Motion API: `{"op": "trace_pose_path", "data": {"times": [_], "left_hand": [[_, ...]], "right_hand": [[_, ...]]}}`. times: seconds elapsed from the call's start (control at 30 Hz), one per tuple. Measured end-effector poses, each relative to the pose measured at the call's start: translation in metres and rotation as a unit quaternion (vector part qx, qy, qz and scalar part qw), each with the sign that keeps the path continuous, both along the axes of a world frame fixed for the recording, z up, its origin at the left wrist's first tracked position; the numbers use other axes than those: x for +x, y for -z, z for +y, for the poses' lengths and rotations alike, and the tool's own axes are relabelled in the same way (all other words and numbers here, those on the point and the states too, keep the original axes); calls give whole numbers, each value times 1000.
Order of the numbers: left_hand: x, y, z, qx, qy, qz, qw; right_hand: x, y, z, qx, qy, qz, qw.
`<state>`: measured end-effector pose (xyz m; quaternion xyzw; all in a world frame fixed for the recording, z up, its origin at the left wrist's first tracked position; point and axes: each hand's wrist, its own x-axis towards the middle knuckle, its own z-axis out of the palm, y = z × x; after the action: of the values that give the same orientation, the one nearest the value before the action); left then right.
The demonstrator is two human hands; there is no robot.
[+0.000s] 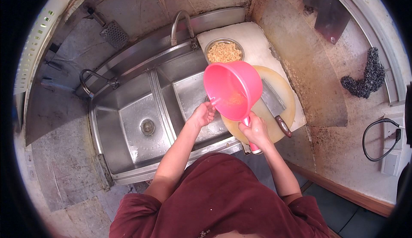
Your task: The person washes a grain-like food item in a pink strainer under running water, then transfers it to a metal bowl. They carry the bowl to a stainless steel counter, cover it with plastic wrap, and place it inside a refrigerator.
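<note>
My right hand (256, 129) is closed around the handle of a pink plastic water ladle (254, 80), tilted to the left above the right sink basin (190, 90). Small orange-yellow bits (236, 99) lie low inside it. My left hand (203, 115) is at the ladle's spout, fingers curled; whether it grips the rim or only touches it is unclear. Beneath the ladle, a round cutting board (288, 91) overhangs the basin's right side. A cleaver (273, 98) with a brown handle lies on the board. Behind the ladle stands a metal bowl (224, 52) of chopped pale-yellow pieces.
The left sink basin (128, 122) has a drain and wet patches. Two curved faucets, one left (93, 74) and one behind (182, 16), rise at the back edge. A grater (114, 34) hangs on the back wall. A cable (365, 144) loops from an outlet at right.
</note>
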<state>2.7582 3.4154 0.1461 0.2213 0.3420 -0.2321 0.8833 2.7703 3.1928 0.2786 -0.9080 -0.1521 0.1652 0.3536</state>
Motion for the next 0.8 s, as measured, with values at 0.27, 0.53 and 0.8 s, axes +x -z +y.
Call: {"op": "trace_pose_path", "data": {"times": [0.27, 0.53, 0.8], "left_hand": [[0, 1, -2, 4, -18, 1, 1000], [0, 1, -2, -11, -14, 2, 1000], [1, -1, -3, 0, -25, -7, 1000]], "right_hand": [[-1, -4, 1, -5, 0, -1, 1000], [-1, -4, 1, -7, -5, -4, 1000], [-1, 3, 2, 2, -19, -61, 998]]}}
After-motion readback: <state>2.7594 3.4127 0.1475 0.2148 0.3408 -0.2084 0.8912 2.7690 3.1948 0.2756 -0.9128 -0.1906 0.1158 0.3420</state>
